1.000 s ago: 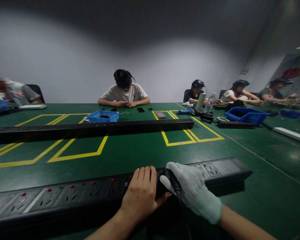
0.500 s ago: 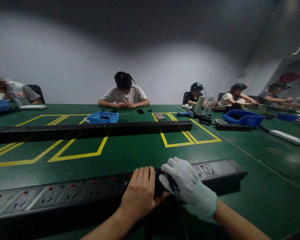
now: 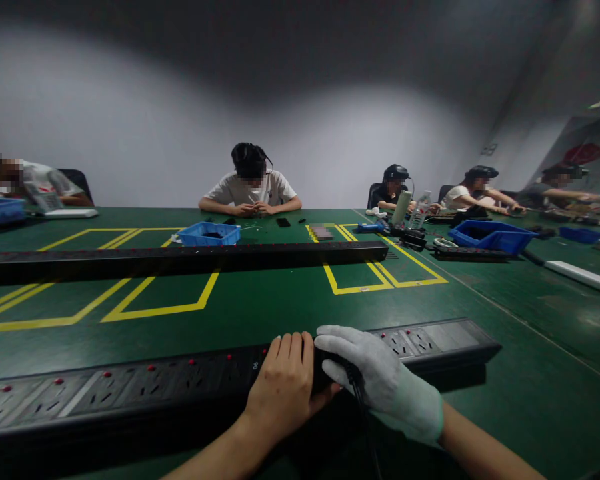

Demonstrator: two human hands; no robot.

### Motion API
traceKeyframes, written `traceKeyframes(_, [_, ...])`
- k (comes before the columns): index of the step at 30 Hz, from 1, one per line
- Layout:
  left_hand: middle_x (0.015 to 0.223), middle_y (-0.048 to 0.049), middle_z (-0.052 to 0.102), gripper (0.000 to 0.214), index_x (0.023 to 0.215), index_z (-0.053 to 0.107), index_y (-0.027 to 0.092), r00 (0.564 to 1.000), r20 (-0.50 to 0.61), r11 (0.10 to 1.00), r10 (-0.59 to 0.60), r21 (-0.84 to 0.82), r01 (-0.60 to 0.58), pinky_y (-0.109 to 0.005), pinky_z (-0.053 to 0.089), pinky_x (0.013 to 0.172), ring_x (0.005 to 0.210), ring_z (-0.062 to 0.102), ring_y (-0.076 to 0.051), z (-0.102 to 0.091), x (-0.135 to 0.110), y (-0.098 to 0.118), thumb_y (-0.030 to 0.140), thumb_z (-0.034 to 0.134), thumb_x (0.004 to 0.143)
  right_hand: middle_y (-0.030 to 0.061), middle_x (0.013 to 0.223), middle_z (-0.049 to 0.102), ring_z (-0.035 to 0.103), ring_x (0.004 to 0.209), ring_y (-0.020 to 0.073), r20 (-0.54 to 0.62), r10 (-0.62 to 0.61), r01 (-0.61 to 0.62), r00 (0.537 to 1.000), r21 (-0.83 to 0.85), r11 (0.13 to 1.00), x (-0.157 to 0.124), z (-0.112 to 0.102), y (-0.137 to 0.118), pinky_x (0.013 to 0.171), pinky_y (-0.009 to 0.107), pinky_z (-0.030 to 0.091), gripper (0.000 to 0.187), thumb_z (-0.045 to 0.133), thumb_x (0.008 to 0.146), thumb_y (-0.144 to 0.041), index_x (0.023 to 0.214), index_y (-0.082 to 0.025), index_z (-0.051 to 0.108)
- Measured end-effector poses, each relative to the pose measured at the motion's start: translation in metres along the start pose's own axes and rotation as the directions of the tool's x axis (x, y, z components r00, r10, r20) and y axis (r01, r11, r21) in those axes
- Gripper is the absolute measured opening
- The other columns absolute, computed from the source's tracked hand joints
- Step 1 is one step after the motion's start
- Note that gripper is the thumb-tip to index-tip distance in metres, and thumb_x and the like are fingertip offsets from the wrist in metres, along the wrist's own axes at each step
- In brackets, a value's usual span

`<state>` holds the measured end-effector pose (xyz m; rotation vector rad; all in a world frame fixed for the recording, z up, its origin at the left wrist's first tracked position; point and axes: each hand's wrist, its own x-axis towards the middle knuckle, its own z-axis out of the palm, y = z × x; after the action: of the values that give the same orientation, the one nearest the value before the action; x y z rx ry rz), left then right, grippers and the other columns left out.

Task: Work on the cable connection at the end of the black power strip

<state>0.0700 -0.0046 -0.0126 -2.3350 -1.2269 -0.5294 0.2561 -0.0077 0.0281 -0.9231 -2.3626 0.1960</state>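
Head view: a long black power strip [image 3: 175, 377] lies on the green table [image 3: 260, 317], directly under both hands, running out well past the left hand on one side and past the right hand on the other. Red buttons and sockets line its top, and a small number label sits just beside the left hand's fingers.

The left hand [image 3: 284, 380] is bare and grips the strip, its fingers close together over the top and its thumb reaching along the near side toward the glove. The right hand [image 3: 373, 367], in a pale glove, is closed around the thick end of a black cord [image 3: 363, 403], close beside the left hand; the cord hangs down toward the near side. The glove hides the tip of the cord, so whether it sits in a socket cannot be told.

Beyond both hands, yellow tape [image 3: 163, 313] marks boxes on the table, and a second black strip [image 3: 280, 256] lies across some of them. Farther beyond the left hand stands a blue bin [image 3: 213, 241], with a person [image 3: 283, 189] in a white shirt seated past it. Off to the right of the gloved hand, farther away, are a clear bottle [image 3: 420, 212], a larger blue bin [image 3: 503, 245] and a white strip [image 3: 580, 275].
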Motion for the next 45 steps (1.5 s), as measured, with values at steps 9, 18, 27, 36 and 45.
traceKeyframes(9, [0.100,-0.0213,0.061,0.078,0.114,0.056,0.000,1.000,-0.007,1.000,-0.002,-0.008,0.002,-0.045,0.046,0.081,0.092,0.057,-0.031,0.0006,-0.0013,0.0006,0.067,0.030,0.084,0.0064,0.126,0.057,0.052,0.118,0.0157,0.065,-0.033,0.022,0.997,0.158,0.987,0.0032,-0.0049,0.0053,0.102,0.034,0.042,0.032,0.050,0.091,-0.019,0.123,-0.023,0.053])
traceKeyframes(18, [0.097,-0.0191,0.062,0.076,0.113,0.057,0.001,1.000,-0.005,1.000,-0.003,-0.007,0.003,-0.043,0.046,0.081,0.089,0.058,-0.029,-0.0015,0.0000,0.0001,0.067,0.032,0.083,0.0084,0.124,0.059,0.058,0.112,0.0175,0.060,0.007,-0.010,0.998,0.059,0.998,0.0051,-0.0084,0.0039,0.095,0.031,0.048,0.039,0.055,0.089,-0.024,0.128,-0.021,0.049])
traceKeyframes(27, [0.098,-0.0199,0.062,0.077,0.112,0.058,0.000,1.000,-0.012,1.000,-0.004,0.001,0.004,-0.044,0.047,0.081,0.090,0.058,-0.030,-0.0001,0.0006,-0.0006,0.067,0.032,0.083,0.0077,0.123,0.061,0.059,0.110,0.0175,0.012,-0.020,0.020,1.000,-0.008,1.000,0.0023,-0.0060,0.0074,0.094,0.030,0.049,0.041,0.056,0.088,-0.026,0.129,-0.022,0.049])
traceKeyframes(36, [0.099,-0.0198,0.062,0.078,0.113,0.057,0.001,1.000,-0.025,1.000,-0.003,0.010,0.004,-0.044,0.047,0.081,0.090,0.058,-0.029,-0.0018,-0.0001,0.0013,0.068,0.029,0.084,0.0074,0.119,0.063,0.060,0.108,0.0161,-0.017,-0.060,0.060,0.998,-0.032,0.998,0.0017,-0.0056,0.0078,0.092,0.028,0.050,0.038,0.055,0.089,-0.026,0.126,-0.021,0.050])
traceKeyframes(45, [0.097,-0.0204,0.062,0.077,0.113,0.057,0.000,1.000,-0.017,1.000,0.000,-0.001,0.000,-0.044,0.047,0.079,0.090,0.058,-0.030,-0.0001,0.0007,-0.0004,0.066,0.031,0.084,0.0082,0.117,0.062,0.060,0.106,0.0168,0.012,-0.073,0.074,0.997,-0.088,0.993,0.0028,-0.0076,0.0061,0.090,0.030,0.049,0.035,0.050,0.092,-0.028,0.126,-0.020,0.049])
